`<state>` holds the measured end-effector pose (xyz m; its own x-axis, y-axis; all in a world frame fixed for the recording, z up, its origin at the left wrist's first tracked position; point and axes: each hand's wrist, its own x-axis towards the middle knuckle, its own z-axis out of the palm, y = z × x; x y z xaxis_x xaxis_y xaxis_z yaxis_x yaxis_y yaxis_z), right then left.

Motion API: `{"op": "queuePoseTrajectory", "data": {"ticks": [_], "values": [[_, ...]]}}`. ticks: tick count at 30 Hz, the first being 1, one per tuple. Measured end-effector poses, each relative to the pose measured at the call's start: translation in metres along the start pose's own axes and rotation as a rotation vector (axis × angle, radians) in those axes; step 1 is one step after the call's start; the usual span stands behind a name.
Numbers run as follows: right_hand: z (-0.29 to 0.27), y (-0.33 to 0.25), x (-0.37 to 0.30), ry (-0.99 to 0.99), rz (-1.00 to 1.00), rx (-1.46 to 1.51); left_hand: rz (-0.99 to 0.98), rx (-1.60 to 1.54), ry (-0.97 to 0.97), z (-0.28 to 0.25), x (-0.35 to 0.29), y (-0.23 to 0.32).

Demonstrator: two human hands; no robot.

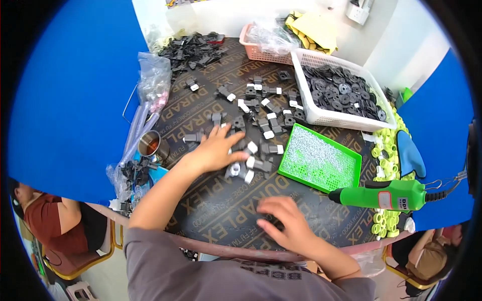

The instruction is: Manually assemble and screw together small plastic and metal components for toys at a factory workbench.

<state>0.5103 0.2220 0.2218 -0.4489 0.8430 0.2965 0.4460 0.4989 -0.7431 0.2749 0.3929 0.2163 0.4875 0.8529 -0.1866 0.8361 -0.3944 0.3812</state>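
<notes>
"Black-and-white plastic parts (264, 126) lie scattered about mid-picture on a dark worktable (216, 195), seen from the head camera. Where are the hands?"

"Left hand (213, 150), just toward nine o'clock of centre, spreads its fingers over the nearest pieces; whether the fingertips press on any, I cannot tell. Right hand (286, 223), at five o'clock, hangs over the tabletop, thumb apart from curled fingers, nothing visible between them."

"Why the loose layout?"

"Probably to let pieces be picked up singly. At three o'clock, a green tray (296, 178) has a raised rim, likely keeping its silvery bits (316, 149) from straying; at two, a white crate (326, 118) seems to do likewise for dark discs (344, 89)."

"Which way do the parts point?"

"No common way. One beside the tray lies along the nine-to-three line, white end at three; another, near the thumb, turns its white end toward nine. One farther up slants from ten to four, white end at four."
</notes>
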Motion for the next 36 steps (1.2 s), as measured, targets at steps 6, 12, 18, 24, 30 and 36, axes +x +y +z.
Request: {"op": "queuePoseTrajectory", "data": {"ticks": [6, 12, 18, 24, 30, 36], "values": [[0.010, 0.020, 0.038, -0.019, 0.075, -0.341, 0.203, -0.206, 0.210, -0.053, 0.014, 0.017], [0.021, 0.030, 0.030, -0.199, -0.010, -0.369, 0.177, 0.044, 0.317, -0.020, 0.145, -0.003], [-0.001, 0.022, 0.015, -0.349, -0.052, -0.299, 0.073, 0.301, -0.215, -0.028, 0.140, 0.017], [-0.017, 0.012, 0.009, -0.375, -0.052, -0.283, 0.284, 0.230, -0.431, -0.049, 0.060, 0.038], [-0.022, 0.011, 0.006, -0.488, 0.088, -0.200, 0.216, -0.084, 0.053, -0.080, 0.105, 0.030], [-0.025, 0.002, 0.007, -0.413, 0.041, -0.430, -0.043, 0.208, -0.133, -0.067, 0.103, 0.024]]}}
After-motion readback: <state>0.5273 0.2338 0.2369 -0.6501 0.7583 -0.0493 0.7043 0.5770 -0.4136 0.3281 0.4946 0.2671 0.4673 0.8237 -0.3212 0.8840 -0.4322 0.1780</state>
